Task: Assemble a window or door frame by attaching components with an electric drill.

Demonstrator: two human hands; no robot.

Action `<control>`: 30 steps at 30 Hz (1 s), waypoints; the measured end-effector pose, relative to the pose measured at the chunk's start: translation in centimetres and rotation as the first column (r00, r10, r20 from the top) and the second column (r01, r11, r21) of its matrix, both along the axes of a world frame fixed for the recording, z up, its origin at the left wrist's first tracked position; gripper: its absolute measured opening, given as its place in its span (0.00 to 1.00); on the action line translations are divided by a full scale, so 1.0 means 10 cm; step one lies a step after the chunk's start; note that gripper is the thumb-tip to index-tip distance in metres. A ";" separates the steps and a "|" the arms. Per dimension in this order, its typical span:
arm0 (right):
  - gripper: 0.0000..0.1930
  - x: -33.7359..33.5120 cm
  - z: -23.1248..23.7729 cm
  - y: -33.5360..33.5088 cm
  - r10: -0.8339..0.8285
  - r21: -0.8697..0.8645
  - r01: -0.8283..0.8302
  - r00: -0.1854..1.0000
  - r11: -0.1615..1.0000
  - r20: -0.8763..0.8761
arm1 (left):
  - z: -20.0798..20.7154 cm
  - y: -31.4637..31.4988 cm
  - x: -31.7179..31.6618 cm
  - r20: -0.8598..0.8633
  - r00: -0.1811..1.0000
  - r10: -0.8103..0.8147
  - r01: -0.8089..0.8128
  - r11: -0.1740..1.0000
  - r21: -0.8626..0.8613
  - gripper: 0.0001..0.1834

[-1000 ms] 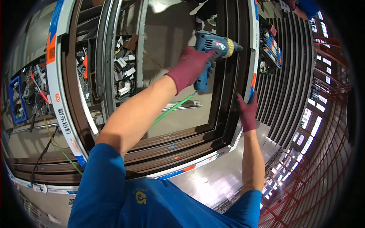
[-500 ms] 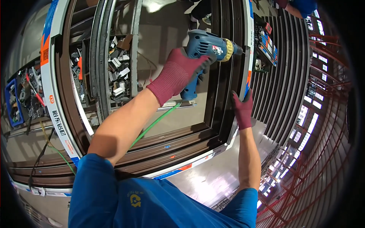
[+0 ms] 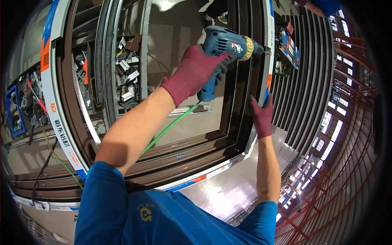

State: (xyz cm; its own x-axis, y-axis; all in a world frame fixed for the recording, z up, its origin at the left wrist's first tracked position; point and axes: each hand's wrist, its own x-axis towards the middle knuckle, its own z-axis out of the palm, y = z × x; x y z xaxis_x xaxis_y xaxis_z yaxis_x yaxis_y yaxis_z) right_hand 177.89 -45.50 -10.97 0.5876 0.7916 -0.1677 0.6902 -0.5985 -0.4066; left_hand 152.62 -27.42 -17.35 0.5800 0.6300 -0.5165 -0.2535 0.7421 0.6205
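Note:
My left hand (image 3: 200,69), in a maroon glove with dark fingertips, is closed round the handle of a blue power drill (image 3: 222,43) with a yellow collar. The drill lies sideways, its front end pointing right, and its tip is at the right side of a dark brown metal frame (image 3: 241,81). Whether the tip touches the metal I cannot tell. From the base of the handle runs a green cord (image 3: 171,127). My right hand (image 3: 262,118), gloved alike, grips the frame's right edge below the drill, thumb on the inner side and fingers outside.
Left of the drill, a bin (image 3: 128,75) holds loose metal pieces. A blue tray (image 3: 15,110) and red-handled tools (image 3: 37,98) lie farther left. Dark stacked profiles (image 3: 304,81) stand beyond the frame's right side. Another person's arm (image 3: 314,9) shows at the upper right.
My left hand has moved the drill slightly right and up, so its tip is closer to the frame's right edge. The right hand has stayed almost where it was.

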 end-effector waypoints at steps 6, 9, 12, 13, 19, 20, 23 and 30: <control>0.31 -0.04 -0.03 0.02 0.067 -0.008 -0.067 0.991 0.998 0.119 | -0.05 0.02 0.01 -0.066 0.998 -0.014 0.017 0.999 0.045 0.15; 0.30 0.06 -0.07 -0.06 0.042 0.054 -0.040 0.999 0.998 -0.035 | 0.10 0.00 -0.01 -0.041 0.998 -0.057 0.057 0.998 -0.006 0.15; 0.29 -0.05 -0.05 -0.02 -0.007 0.012 0.007 1.000 1.000 -0.002 | 0.16 -0.01 0.03 -0.042 0.998 -0.056 0.055 0.998 -0.015 0.14; 0.29 -0.06 -0.03 -0.01 -0.006 0.013 0.006 1.000 1.000 -0.001 | 0.18 -0.02 0.06 -0.068 0.997 -0.039 0.040 0.999 0.018 0.14; 0.28 0.00 -0.01 -0.03 0.013 0.012 -0.014 0.998 1.000 0.064 | 0.14 -0.01 0.12 -0.084 0.996 -0.034 0.033 0.999 -0.017 0.15; 0.29 0.00 0.00 -0.02 0.036 0.024 -0.037 0.998 0.999 0.060 | 0.13 -0.01 0.12 -0.084 0.996 -0.034 0.033 0.999 -0.017 0.15; 0.30 0.00 0.01 -0.02 0.030 0.011 -0.030 0.998 0.999 0.058 | 0.13 -0.02 0.11 0.010 1.000 -0.027 0.027 0.999 -0.032 0.15; 0.34 0.02 -0.02 -0.04 0.032 0.006 -0.033 0.992 0.999 0.124 | 0.14 -0.04 0.10 -0.030 0.999 -0.019 0.020 0.999 0.027 0.14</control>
State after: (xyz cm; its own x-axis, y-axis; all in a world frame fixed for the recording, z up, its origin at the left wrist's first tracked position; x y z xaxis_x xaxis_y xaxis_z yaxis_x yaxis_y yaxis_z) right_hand 178.08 -45.89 -11.17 0.5774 0.8117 -0.0885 0.7548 -0.5719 -0.3212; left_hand 153.62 -27.82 -15.95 0.5768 0.6332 -0.5161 -0.2206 0.7290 0.6479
